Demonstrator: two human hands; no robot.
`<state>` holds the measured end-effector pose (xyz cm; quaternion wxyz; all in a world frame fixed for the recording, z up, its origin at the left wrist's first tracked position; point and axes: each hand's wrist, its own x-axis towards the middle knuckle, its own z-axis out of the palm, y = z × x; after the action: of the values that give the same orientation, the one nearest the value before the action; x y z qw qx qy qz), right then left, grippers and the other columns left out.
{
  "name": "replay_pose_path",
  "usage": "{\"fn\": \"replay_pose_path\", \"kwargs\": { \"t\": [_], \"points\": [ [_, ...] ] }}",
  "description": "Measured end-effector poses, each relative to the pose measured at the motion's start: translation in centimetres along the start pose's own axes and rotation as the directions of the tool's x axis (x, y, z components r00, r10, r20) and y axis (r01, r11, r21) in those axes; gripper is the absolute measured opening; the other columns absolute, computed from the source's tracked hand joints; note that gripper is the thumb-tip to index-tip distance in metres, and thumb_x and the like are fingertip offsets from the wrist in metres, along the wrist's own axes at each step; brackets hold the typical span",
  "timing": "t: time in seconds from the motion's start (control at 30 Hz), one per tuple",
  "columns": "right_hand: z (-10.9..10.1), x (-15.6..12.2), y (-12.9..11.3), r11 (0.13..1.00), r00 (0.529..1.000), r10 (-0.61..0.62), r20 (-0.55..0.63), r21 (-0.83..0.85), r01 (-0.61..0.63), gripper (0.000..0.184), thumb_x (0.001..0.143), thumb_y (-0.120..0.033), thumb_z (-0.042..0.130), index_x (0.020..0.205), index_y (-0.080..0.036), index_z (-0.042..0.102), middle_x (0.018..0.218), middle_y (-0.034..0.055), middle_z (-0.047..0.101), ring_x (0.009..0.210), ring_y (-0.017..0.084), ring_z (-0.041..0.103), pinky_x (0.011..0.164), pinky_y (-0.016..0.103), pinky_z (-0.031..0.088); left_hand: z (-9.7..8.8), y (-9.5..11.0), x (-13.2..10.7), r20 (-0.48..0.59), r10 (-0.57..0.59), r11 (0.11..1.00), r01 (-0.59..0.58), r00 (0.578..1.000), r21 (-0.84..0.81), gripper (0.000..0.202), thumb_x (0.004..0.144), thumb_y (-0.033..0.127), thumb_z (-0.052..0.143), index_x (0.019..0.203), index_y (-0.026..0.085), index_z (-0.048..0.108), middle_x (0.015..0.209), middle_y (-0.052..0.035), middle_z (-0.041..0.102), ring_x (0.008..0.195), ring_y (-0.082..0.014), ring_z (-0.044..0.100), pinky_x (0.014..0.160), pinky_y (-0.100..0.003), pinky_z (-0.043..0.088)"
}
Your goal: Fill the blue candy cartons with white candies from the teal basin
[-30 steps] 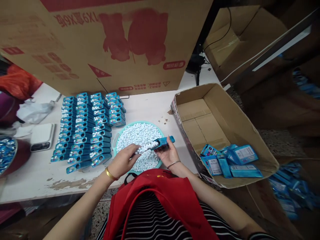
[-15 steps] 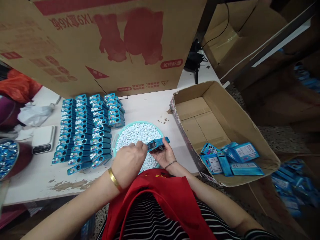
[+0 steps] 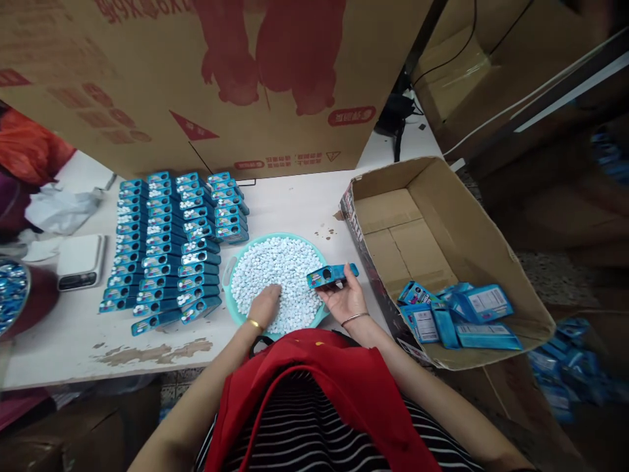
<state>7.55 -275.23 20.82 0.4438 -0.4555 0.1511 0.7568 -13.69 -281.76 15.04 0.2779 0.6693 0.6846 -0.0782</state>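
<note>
My left hand [image 3: 265, 306] reaches into a turquoise basin [image 3: 227, 272] full of small pale-blue candies [image 3: 289, 262]. Its fingertips are hidden among the candies, so what it grips, if anything, does not show. Over the basin's right edge, my right hand [image 3: 350, 300] is closed on a blue candy box [image 3: 331, 275]. The box lies tilted on its side, with a dark round hole in its end panel facing left. Left of the basin stand rows of similar blue boxes [image 3: 164, 246], their ends up, each with a dark hole.
A low cardboard tray [image 3: 422, 249] at right holds several blue boxes [image 3: 457, 314]. Behind the table stands a big printed carton [image 3: 289, 137]. A white scale [image 3: 81, 262], crumpled tissue [image 3: 61, 208] and a pot of blue wrapped pieces [image 3: 12, 292] lie at left.
My left hand has left the box and dropped into the candies. The right hand has moved the box right, turning its holed end into view. The camera view has shifted slightly.
</note>
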Motion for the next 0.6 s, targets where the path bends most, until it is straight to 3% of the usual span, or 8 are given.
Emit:
{"fn": "replay_pose_path", "kwargs": {
  "t": [0.1,0.23,0.4,0.6],
  "points": [
    [-0.3,-0.1,0.0,1.000,1.000,0.004,-0.009,0.001,-0.004,0.027,0.076,-0.045,0.067,0.087,-0.022,0.061,0.083,0.0035,0.069,0.083,0.020,0.066,0.074,0.038,0.058,1.8,1.0,1.5,-0.048,0.036,0.996,-0.040,0.998,-0.077,0.033,0.081,0.009,0.044,0.112,0.017,0.052,0.119,-0.0114,0.058,0.111,-0.0218,0.055,0.095,-0.035,0.045],
    [-0.5,-0.1,0.0,1.000,0.999,0.006,-0.038,0.017,-0.005,0.026,0.078,-0.045,0.065,0.087,-0.021,0.060,0.080,0.0033,0.068,0.083,0.020,0.066,0.075,0.039,0.058,0.9,-0.2,0.5,-0.097,0.084,0.981,-0.099,0.992,-0.164,0.032,0.082,0.015,0.046,0.114,0.017,0.051,0.119,-0.0106,0.059,0.109,-0.0209,0.057,0.095,-0.035,0.046],
    [-0.6,0.0,0.3,1.000,1.000,0.002,-0.026,0.017,-0.002,0.028,0.074,-0.046,0.069,0.088,-0.023,0.061,0.084,0.0025,0.069,0.081,0.019,0.066,0.075,0.039,0.057,-4.0,-0.6,-2.9,-0.162,0.168,0.952,-0.203,0.972,-0.228,0.025,0.088,0.029,0.046,0.109,0.018,0.052,0.104,-0.0082,0.062,0.095,-0.0189,0.060,0.086,-0.034,0.049],
    [-0.2,0.1,1.3,1.000,0.999,0.031,0.027,0.004,-0.031,0.027,0.073,-0.042,0.071,0.090,-0.022,0.063,0.082,0.0015,0.070,0.076,0.018,0.065,0.068,0.034,0.057,-10.6,2.7,-5.6,-0.180,0.265,0.930,-0.301,0.947,-0.210,0.026,0.093,0.034,0.040,0.112,0.018,0.051,0.099,-0.0072,0.062,0.092,-0.0175,0.059,0.082,-0.032,0.048]
  ]
}}
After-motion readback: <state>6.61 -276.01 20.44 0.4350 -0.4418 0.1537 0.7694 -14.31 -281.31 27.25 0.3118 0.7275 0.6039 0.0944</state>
